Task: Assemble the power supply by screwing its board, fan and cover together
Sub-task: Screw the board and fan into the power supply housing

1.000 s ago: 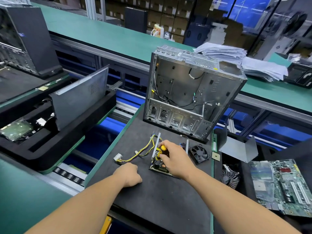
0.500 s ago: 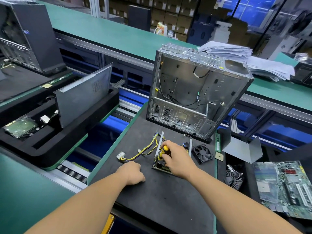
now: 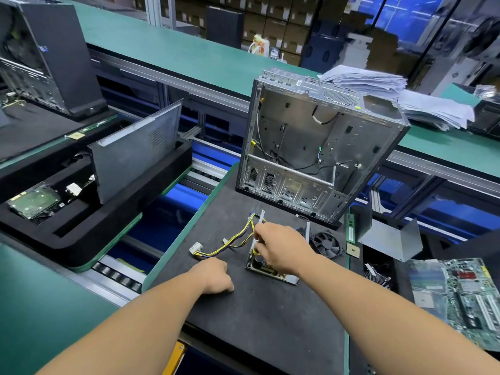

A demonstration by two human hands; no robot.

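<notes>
On the black mat point(image 3: 270, 320) of the desk, the largest thing is the open computer case point(image 3: 319, 147), standing upright along the mat's far edge. Past the right edge lie the folded grey metal cover point(image 3: 389, 239) and a green motherboard point(image 3: 460, 293). The small black fan point(image 3: 328, 244) sits loose near the right edge, just beside the power supply board point(image 3: 270, 269), which rests in its metal tray in the middle of the mat, its yellow and black cable harness point(image 3: 230, 242) trailing toward the left edge. Our right hand point(image 3: 281, 247) curls around a yellow-handled screwdriver point(image 3: 255, 249), held upright over the board's left side; a second ago the yellow handle showed plainly above our fingers, and now the hand has rolled over it and hides most of it. We judge from that turn that we are driving a board screw. Our left hand point(image 3: 213, 276) rests as a loose fist on the mat near the left edge, holding nothing we can see, much where it was. Fan and cover are untouched, so we judge the task early
</notes>
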